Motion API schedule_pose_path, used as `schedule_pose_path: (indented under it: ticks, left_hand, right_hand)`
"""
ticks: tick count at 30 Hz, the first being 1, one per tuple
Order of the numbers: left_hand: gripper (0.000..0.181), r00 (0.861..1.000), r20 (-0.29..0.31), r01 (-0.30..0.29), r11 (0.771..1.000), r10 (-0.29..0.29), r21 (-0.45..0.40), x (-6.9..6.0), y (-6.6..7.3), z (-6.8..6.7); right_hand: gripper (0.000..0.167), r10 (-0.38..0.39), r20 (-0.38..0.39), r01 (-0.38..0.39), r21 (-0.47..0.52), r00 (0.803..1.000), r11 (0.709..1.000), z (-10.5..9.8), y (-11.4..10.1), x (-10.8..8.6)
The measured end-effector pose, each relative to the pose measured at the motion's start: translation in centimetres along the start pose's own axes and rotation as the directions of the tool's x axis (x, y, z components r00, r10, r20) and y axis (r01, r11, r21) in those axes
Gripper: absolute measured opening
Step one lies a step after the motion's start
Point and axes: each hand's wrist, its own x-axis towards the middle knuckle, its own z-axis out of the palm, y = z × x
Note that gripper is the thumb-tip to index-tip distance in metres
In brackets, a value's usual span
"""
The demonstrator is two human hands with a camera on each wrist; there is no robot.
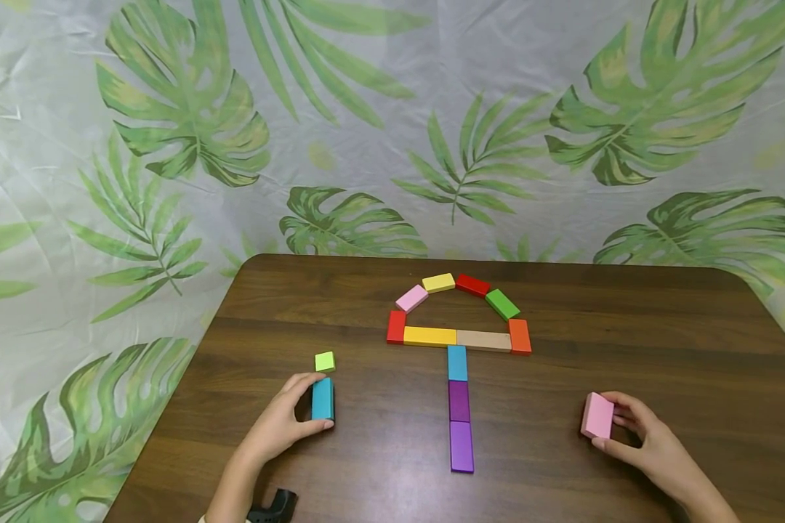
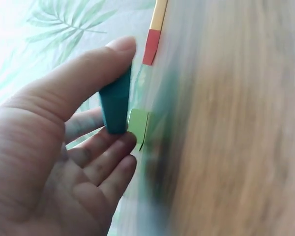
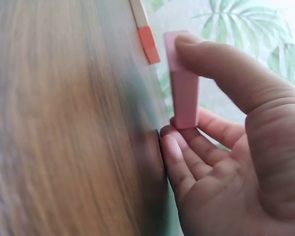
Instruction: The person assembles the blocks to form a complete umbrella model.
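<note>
My left hand [image 1: 284,417] pinches a teal block [image 1: 323,399] by its two ends, thumb at the near end and fingers at the far end. In the left wrist view the teal block [image 2: 116,105] spans from thumb to fingertips. A small lime green block [image 1: 325,361] lies just beyond that hand. At the right, my right hand [image 1: 646,440] holds a pink block [image 1: 598,416] between thumb and fingers. The right wrist view shows this pink block [image 3: 185,83] with the thumb against one end and fingertips at the other.
Blocks form an umbrella-like outline mid-table: an arc with a green block [image 1: 502,304], a base with a yellow block [image 1: 430,336] and a wooden block [image 1: 483,341], and a stem ending in a purple block [image 1: 461,447]. A black object [image 1: 280,506] lies by the left forearm.
</note>
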Motion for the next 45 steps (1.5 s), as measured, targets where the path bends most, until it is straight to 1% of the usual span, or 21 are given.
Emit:
schedule_pose_path:
  ticks: [4, 9, 14, 17, 20, 24, 28, 31, 37, 41, 45]
  left_hand:
    - [0.074, 0.999, -0.048, 0.002, 1.000, -0.002, 0.000, 0.0, 0.2, 0.1]
    - [0.071, 0.994, -0.110, -0.010, 1.000, 0.010, 0.006, 0.1, 0.6, 0.3]
    - [0.072, 0.989, -0.145, -0.012, 1.000, 0.015, 0.020, 0.1, 1.2, 0.3]
    - [0.072, 0.986, -0.166, -0.029, 0.999, 0.033, 0.026, 0.0, 1.9, 0.4]
    - [0.072, 0.981, -0.184, -0.062, 0.997, 0.067, 0.033, -0.1, 2.6, 0.5]
    - [0.072, 0.975, -0.197, -0.099, 0.994, 0.106, 0.045, -0.3, 3.3, 0.7]
    - [0.071, 0.971, -0.204, -0.111, 0.992, 0.121, 0.060, -0.4, 4.0, 0.8]
    - [0.071, 0.969, -0.210, -0.118, 0.990, 0.133, 0.082, -0.6, 4.5, 0.8]
    - [0.070, 0.959, -0.224, -0.153, 0.983, 0.172, 0.102, -0.9, 5.8, 0.8]
    - [0.071, 0.954, -0.227, -0.178, 0.979, 0.197, 0.104, -1.2, 6.7, 0.9]
    - [0.071, 0.948, -0.232, -0.200, 0.974, 0.219, 0.102, -1.5, 7.4, 1.0]
  right_hand:
    - [0.062, -0.012, -0.038, 0.013, 0.043, 0.999, 0.999, 0.2, -0.2, 0.0]
    - [0.063, -0.054, -0.089, 0.061, 0.071, 0.995, 0.996, 0.3, -0.6, 0.1]
    - [0.065, -0.083, -0.118, 0.092, 0.073, 0.989, 0.993, 0.3, -1.0, 0.1]
    - [0.065, -0.086, -0.126, 0.095, 0.069, 0.988, 0.993, 0.2, -1.5, 0.2]
    - [0.064, -0.086, -0.130, 0.093, 0.053, 0.988, 0.994, 0.1, -1.9, 0.1]
    - [0.065, -0.086, -0.130, 0.091, 0.034, 0.988, 0.995, 0.1, -2.5, 0.1]
    - [0.065, -0.097, -0.139, 0.102, 0.030, 0.986, 0.994, 0.2, -3.1, 0.0]
    - [0.066, -0.120, -0.143, 0.126, 0.028, 0.982, 0.992, 0.3, -3.4, -0.1]
    - [0.069, -0.167, -0.135, 0.171, 0.019, 0.977, 0.985, 0.4, -4.4, -0.1]
    - [0.071, -0.189, -0.121, 0.191, 0.004, 0.974, 0.982, 0.6, -5.3, -0.2]
    - [0.073, -0.201, -0.089, 0.201, -0.009, 0.975, 0.979, 0.8, -6.2, -0.3]
